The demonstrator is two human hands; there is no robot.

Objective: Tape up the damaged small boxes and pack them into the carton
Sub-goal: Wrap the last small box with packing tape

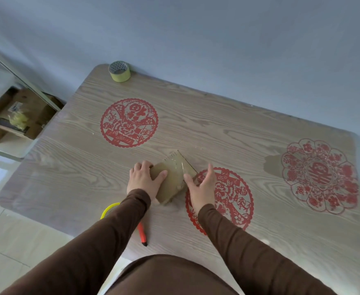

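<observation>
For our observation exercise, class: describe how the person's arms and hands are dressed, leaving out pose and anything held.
Both arms wear long, plain dark brown sleeves reaching to the wrists, close-fitting with soft folds. The left hand and right hand are bare: no gloves, and no rings, watch or markings show. The sleeves match the brown garment on the body below.

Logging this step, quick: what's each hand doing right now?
Left hand: grips the left side of the box, thumb across its top.
Right hand: open, straight fingers pressing the box's right side.
</observation>
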